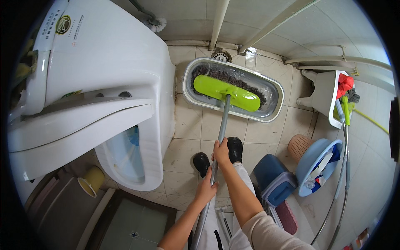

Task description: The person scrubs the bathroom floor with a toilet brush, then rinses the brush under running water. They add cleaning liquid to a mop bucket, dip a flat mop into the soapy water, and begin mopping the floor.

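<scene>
Both hands grip the grey metal handle [224,120] of a flat mop. My right hand [221,152] is higher on the pole, nearer the mop head, and my left hand [206,189] holds it lower down, closer to my body. The lime-green mop head [227,93] with its dark fringed pad [239,79] sits inside an oblong grey bucket with a white rim [200,105]. Water glistens around the pad. The bucket stands on the tiled floor, in front of my black shoes.
A white toilet [156,125] with its lid partly raised stands at left. Behind the bucket are a floor drain [222,57] and pipes [219,23]. At right are a white stool [322,89] on its side, a blue basin [301,175], a blue bin [270,172] and leaning mop poles [346,156].
</scene>
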Motion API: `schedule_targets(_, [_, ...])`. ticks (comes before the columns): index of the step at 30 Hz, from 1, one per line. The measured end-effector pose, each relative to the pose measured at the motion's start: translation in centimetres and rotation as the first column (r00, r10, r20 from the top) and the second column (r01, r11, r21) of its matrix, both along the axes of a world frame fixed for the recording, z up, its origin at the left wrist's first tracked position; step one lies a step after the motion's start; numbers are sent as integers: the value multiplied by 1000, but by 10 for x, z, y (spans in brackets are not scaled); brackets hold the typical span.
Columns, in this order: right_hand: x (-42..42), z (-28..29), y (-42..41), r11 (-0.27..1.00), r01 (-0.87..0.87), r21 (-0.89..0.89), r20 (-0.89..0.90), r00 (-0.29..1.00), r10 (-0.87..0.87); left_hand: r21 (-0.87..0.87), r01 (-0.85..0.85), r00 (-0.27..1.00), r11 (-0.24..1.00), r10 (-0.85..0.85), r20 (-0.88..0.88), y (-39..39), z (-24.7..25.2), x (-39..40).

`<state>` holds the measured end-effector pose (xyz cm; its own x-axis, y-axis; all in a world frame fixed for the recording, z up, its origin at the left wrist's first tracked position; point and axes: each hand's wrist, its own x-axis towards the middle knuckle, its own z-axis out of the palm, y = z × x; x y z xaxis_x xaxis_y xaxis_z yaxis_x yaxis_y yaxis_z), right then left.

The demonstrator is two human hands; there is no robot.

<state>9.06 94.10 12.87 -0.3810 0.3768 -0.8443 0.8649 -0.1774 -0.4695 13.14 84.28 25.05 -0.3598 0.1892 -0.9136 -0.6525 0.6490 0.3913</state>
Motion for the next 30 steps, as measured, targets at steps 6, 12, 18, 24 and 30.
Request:
schedule_targets(6, [-45, -36, 29, 967, -229, 116, 139, 967, 213, 8, 88, 967, 996, -84, -241, 26, -35, -25])
schedule_targets(12, [-59, -45, 46, 998, -63, -16, 151, 986, 64, -38, 120, 955, 992, -126, -267, 40, -39, -42])
schedule_targets(18, [-32, -11, 20, 997, 15, -73, 65, 998, -10, 51, 68, 990, 996, -61, -124, 10, 11, -47])
schedule_targets(24, [-2, 37, -11, 998, -55, -33, 136, 989, 59, 2, 84, 991, 996, -83, -107, -20, 34, 6])
schedule_targets(30, [34, 42, -24, 996, -81, -37, 162, 983, 86, -12, 30, 999, 999, -31, -21, -24, 55, 31])
